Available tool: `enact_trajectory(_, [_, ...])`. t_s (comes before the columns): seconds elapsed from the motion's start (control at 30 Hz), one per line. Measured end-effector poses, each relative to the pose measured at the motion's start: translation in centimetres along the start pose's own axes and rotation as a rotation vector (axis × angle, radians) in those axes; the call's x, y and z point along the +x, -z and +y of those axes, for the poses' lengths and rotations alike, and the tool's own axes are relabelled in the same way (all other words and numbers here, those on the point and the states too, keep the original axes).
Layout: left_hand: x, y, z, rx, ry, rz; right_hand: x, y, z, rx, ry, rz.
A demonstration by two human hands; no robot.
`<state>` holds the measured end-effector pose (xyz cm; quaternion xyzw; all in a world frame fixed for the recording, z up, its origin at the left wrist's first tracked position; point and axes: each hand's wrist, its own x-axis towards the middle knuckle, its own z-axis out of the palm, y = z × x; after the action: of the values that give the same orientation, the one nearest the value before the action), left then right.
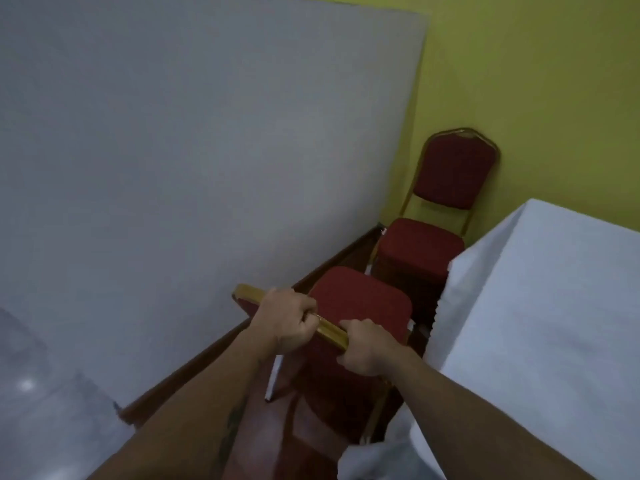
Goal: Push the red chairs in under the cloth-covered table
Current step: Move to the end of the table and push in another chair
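A red padded chair [360, 299] with a gold frame stands right in front of me, seat facing away. My left hand [285, 318] and my right hand [367, 344] both grip the gold top rail of its backrest. The white cloth-covered table [540, 306] is to the right, its cloth hanging beside the chair's right side. A second red chair [446, 188] stands further ahead in the corner, its seat next to the table's far edge and its back against the yellow wall.
A white wall [190, 150] with a dark wooden skirting board [214, 344] runs close along the left of the chairs. A yellow wall [536, 81] closes the corner ahead. Glossy pale floor [41, 410] shows at lower left.
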<state>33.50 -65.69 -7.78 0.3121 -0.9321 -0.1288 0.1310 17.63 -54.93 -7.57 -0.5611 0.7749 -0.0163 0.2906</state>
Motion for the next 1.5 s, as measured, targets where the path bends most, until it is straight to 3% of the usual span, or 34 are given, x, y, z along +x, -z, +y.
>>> enact_trajectory(0.1, [1.7,-0.3,-1.6,-0.012,-0.045,-0.003,0.9,0.3,-0.7,0.003,-0.041,0.016])
enact_trajectory(0.27, [2.9,-1.1,-2.1,0.093,-0.044,0.158,1.1,0.2,-1.8,0.025,-0.136,0.048])
enact_trajectory(0.57, [3.8,-2.6,-2.9,0.033,-0.289,0.225,0.4,-1.0,-2.0,0.059,-0.242,0.085])
enact_trajectory(0.77, [5.4,-2.7,-3.8,-0.007,-0.310,0.124,0.7,-1.7,-2.1,0.077,-0.257,0.085])
enact_trajectory(1.17, [11.6,-3.3,-5.1,-0.070,-0.434,0.111,3.4,-0.2,-2.2,0.155,-0.413,0.234])
enact_trajectory(1.37, [16.4,-2.5,-8.8,-0.204,-0.551,-0.010,7.6,-0.3,-4.6,0.234,-0.621,0.401])
enact_trajectory(1.5, [16.5,-1.6,-9.7,-0.458,-0.526,-0.129,9.0,-0.6,-6.1,0.321,-0.850,0.475])
